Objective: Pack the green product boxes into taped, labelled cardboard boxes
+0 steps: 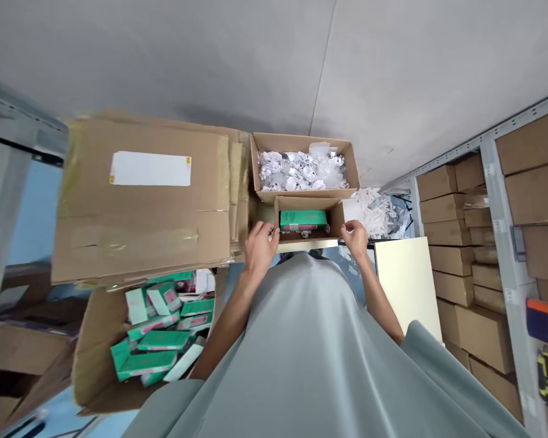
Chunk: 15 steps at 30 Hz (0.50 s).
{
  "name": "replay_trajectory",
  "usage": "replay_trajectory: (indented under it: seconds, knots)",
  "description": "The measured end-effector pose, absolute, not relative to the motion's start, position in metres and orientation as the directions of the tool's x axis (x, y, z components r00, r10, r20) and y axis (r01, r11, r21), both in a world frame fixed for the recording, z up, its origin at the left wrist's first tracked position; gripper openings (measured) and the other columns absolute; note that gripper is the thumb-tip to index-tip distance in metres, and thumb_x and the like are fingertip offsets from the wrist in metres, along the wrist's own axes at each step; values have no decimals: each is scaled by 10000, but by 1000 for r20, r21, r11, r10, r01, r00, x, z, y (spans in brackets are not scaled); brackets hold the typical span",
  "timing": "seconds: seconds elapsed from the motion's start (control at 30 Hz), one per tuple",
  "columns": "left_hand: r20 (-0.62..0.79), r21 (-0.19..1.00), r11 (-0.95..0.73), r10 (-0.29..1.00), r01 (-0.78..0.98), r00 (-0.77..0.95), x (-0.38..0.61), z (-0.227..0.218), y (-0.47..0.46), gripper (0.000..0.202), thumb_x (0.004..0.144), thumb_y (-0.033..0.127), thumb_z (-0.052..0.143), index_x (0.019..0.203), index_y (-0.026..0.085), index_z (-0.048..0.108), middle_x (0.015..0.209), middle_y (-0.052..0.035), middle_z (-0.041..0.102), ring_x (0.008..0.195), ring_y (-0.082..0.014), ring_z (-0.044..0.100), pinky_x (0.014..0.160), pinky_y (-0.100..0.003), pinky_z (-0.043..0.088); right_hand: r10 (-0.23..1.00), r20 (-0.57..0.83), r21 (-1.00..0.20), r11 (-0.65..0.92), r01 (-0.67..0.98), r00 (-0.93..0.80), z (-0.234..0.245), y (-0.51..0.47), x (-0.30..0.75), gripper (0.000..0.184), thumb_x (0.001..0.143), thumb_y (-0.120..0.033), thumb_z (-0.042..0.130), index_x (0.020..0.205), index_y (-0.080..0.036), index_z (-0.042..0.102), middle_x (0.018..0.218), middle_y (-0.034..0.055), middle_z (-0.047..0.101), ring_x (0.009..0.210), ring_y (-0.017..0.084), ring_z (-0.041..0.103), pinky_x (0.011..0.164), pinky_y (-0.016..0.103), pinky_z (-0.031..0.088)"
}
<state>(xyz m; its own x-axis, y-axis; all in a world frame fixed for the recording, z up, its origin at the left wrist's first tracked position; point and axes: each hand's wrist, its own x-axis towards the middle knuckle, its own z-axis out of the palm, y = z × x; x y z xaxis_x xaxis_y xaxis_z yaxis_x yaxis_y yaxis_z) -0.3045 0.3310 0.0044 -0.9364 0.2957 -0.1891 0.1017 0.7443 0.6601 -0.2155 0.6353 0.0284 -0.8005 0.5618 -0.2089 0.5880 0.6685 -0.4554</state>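
A small open cardboard box (309, 202) stands in front of me. Inside it lies a green and pink carton (303, 218), with some small bits under it that I cannot make out. The fingers of my left hand (260, 249) are closed on the box's left edge. At its right edge, my right hand (355, 239) pinches the cardboard between thumb and fingers. Just behind stands a larger open box (304, 196) holding many small clear plastic bags with white paper (301, 171).
Flattened cardboard boxes (141, 201) are stacked at the left. Below them, a big open box (98, 347) holds several green cartons (164, 340). White scraps (372, 210) and a pale board (407, 280) lie to the right, beside shelves of brown boxes (447, 249).
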Motion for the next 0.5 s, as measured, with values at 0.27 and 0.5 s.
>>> replay_trajectory:
  seconds: [0.27, 0.5]
  knots:
    - [-140, 729, 684, 94, -38, -986, -329, 23, 338, 423, 1047, 343, 610, 1456, 245, 654, 1362, -135, 710, 1020, -282, 736, 1015, -433, 590, 412, -166, -438, 783, 442, -896, 58, 632, -279, 166, 1033, -341, 603, 993, -212, 700, 999, 106, 787, 988, 279, 736, 969, 403, 576]
    - [-72, 775, 626, 218, 83, -973, -392, 42, 372, 486, 1023, 153, 528, 1484, 239, 658, 1423, -126, 685, 1271, -288, 720, 1152, -404, 549, 117, -255, -242, 953, 180, -960, 63, 622, -418, 275, 1111, -362, 710, 1255, -134, 764, 1234, 140, 822, 1192, 266, 753, 1105, 374, 559]
